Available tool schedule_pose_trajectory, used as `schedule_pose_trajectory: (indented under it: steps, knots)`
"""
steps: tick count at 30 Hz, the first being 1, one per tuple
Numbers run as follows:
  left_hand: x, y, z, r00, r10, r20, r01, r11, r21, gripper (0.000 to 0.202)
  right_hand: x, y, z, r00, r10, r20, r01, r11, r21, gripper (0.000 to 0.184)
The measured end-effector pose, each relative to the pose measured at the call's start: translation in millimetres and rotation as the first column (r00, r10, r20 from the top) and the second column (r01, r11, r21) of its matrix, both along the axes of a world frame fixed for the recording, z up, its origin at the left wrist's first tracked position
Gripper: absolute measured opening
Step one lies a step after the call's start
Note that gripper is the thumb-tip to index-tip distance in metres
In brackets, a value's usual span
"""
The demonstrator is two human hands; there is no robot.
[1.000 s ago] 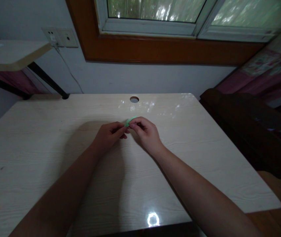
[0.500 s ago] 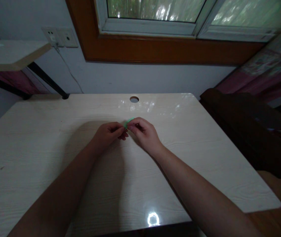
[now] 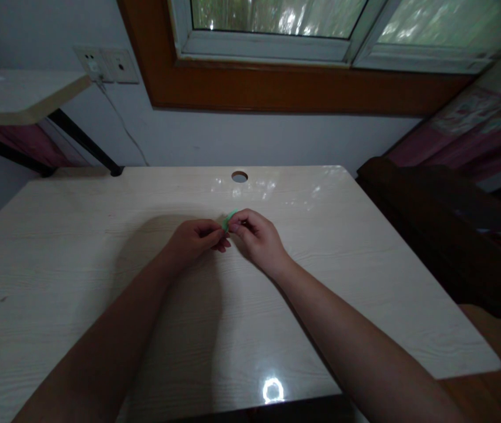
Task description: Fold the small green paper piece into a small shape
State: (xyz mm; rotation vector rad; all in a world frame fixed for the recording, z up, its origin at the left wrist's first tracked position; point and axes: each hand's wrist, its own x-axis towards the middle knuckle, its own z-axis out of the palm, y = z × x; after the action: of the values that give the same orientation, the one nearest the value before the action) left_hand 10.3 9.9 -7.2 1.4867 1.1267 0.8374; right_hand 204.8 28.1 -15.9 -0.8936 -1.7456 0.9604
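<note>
Between my two hands is a small, thin light-green piece (image 3: 228, 219); most of it is covered by fingers, so its kind does not show. My left hand (image 3: 197, 238) pinches its near end between thumb and index finger, the other fingers curled below. From the other side, my right hand (image 3: 256, 235) grips it with thumb and fingertips. The fingertips of both hands almost meet, just above the pale wood-grain desk (image 3: 285, 329).
A round cable hole (image 3: 239, 177) lies near the desk's back edge. At the left a raised shelf (image 3: 25, 97) stands on black legs. A cord hangs from the wall socket (image 3: 107, 64). Dark furniture (image 3: 430, 229) stands right of the desk, below a window (image 3: 272, 44).
The green piece has tilted slightly between my fingertips, and its upper tip sits a little further left. Both hands have barely moved and keep their pinch.
</note>
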Motion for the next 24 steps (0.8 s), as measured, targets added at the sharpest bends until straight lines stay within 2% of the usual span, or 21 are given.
schedule_pose_trajectory:
  steps: [17,24]
  knots:
    - [0.7,0.1,-0.1,0.999,-0.012,-0.045,0.012,1.0,0.013,0.027,-0.1,-0.3,0.6,0.999,-0.02,0.039,0.019,1.0,0.017,0.007]
    - [0.1,-1.3,-3.8,0.997,0.01,-0.072,-0.003,0.996,0.092,0.032,0.3,0.3,0.3,0.999,-0.016,0.049,0.015,0.999,0.032,0.007]
